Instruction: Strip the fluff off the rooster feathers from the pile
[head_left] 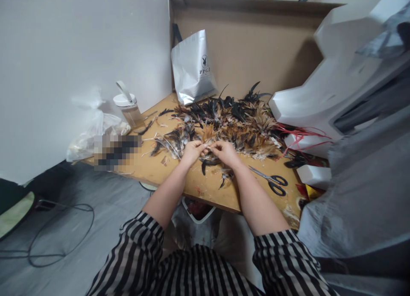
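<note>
My left hand (pixel 193 152) and my right hand (pixel 225 152) meet over the near edge of a feather pile, fingertips pinched together. Orange-brown feathers (pixel 207 133) rise just behind the fingertips, and both hands appear closed on their quill ends; the exact grip is too small to see. Black and brown feathers (pixel 233 112) spread in rough rows across the wooden table (pixel 153 168). A dark curved feather (pixel 209 163) lies just below my hands. To the right of my right forearm, scissors (pixel 272 183) with black handles rest on the tabletop, blades pointing up-left.
A silver-white bag (pixel 192 69) stands against the cardboard panel (pixel 256 48) at the back. On the left are a lidded bottle (pixel 128 106) and a plastic bag (pixel 96 131). White foam pieces (pixel 297 99) and red strings (pixel 304 138) border the right side. A bin (pixel 198 212) sits below the front edge.
</note>
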`<state>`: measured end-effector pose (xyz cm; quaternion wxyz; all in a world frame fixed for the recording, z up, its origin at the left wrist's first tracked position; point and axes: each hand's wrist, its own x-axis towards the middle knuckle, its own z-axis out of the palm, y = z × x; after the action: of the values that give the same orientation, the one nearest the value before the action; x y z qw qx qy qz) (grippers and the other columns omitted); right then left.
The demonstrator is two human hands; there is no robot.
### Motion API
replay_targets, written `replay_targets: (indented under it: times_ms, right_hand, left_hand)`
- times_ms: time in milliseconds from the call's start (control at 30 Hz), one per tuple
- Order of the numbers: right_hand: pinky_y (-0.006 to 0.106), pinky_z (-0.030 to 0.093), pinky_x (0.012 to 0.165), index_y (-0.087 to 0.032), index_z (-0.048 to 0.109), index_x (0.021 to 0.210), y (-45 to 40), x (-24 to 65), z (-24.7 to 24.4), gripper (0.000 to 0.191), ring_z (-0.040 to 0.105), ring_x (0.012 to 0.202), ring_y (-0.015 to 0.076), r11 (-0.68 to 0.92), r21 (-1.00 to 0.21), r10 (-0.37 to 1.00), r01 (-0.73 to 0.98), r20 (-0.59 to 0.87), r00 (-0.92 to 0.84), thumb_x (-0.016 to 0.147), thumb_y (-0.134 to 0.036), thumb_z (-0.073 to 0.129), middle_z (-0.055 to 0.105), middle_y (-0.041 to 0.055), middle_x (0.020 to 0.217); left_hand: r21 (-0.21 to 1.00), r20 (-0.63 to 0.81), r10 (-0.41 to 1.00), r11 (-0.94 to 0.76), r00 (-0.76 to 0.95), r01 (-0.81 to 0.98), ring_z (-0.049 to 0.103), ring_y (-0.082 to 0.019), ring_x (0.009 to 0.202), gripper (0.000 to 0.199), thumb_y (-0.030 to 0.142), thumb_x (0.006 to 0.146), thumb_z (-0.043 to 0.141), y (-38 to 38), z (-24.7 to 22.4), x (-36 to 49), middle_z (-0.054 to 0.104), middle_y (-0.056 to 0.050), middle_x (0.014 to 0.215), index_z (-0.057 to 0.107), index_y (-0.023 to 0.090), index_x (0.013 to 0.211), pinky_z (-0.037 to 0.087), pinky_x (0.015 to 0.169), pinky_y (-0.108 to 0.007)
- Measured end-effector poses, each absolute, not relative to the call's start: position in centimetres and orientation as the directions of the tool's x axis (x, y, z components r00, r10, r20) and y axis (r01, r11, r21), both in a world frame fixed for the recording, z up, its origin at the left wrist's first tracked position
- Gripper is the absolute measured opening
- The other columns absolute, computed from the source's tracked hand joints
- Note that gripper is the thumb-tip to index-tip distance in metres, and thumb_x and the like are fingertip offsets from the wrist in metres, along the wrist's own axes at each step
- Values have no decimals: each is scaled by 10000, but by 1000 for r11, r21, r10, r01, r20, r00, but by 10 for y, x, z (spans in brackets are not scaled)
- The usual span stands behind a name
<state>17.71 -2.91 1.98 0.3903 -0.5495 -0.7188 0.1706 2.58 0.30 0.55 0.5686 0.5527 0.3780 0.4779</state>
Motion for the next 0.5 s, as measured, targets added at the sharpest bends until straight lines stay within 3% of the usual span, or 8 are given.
replay_targets:
  times_ms: [233, 500]
  right_hand:
    - [235, 381, 569, -157, 657, 733, -26, 180, 20, 196, 521, 599, 127, 334, -811, 933, 480, 358, -44, 689, -318, 554, 635, 22, 673]
    - [232, 370, 571, -160, 629, 715, -27, 181, 23, 171, 506, 599, 120, 365, -749, 909, 553, 415, -37, 711, -296, 523, 612, 13, 662]
  left_hand:
    - [991, 70, 951, -31, 301, -131, 501, -63, 421, 173, 252, 681, 623, 2, 7, 25, 601, -43, 522, 615, 93, 613, 390, 436, -171]
    - [984, 8, 923, 62, 384, -168, 533, -76, 453, 197, 270, 640, 668, -2, 10, 24, 619, -66, 567, 614, 82, 625, 420, 477, -194]
